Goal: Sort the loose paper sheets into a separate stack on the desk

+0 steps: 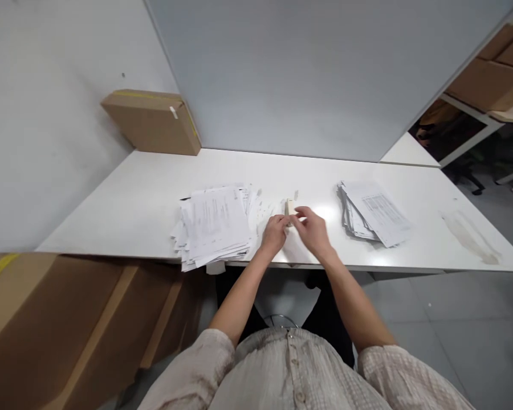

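Observation:
Both hands meet at the middle of the white table, over a small cream-coloured oblong object [290,206]. Its far end points away from me, and a little metallic glint shows at its near end between the fingertips. My left hand [275,233] pinches that near end from the left with bent fingers. From the right, my right hand [313,230] has its fingers curled and pressed to the same spot. The fingers cover much of the object, so its exact kind is unclear. A stack of printed sheets [218,222] lies to the left, a smaller stack [374,210] to the right.
The white table [145,193] backs onto a grey panel [273,74]. A flat cardboard box [154,122] leans in the back left corner. Large open cartons [68,324] stand below the table at left. More boxes [489,80] sit on another table at far right.

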Action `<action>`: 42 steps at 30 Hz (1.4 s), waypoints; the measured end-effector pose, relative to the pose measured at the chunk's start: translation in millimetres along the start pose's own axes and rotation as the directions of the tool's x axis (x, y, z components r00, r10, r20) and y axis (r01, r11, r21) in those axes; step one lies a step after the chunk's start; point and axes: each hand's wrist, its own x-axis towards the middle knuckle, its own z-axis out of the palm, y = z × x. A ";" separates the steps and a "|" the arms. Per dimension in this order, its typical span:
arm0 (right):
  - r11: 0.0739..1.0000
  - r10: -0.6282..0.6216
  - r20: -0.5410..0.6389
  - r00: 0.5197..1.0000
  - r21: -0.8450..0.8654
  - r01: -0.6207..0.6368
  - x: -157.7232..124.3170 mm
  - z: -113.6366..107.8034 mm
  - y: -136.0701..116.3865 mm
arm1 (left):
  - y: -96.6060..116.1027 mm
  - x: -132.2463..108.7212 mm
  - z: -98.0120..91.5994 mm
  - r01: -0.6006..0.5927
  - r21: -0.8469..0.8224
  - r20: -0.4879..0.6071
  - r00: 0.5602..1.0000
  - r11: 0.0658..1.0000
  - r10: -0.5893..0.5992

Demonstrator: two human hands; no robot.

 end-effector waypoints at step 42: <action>0.507 0.207 -0.267 0.941 -0.793 -0.337 30.8 -127.0 140.3 | -0.2 -2.0 -5.7 -0.017 0.024 -0.022 1.000 1.000 0.018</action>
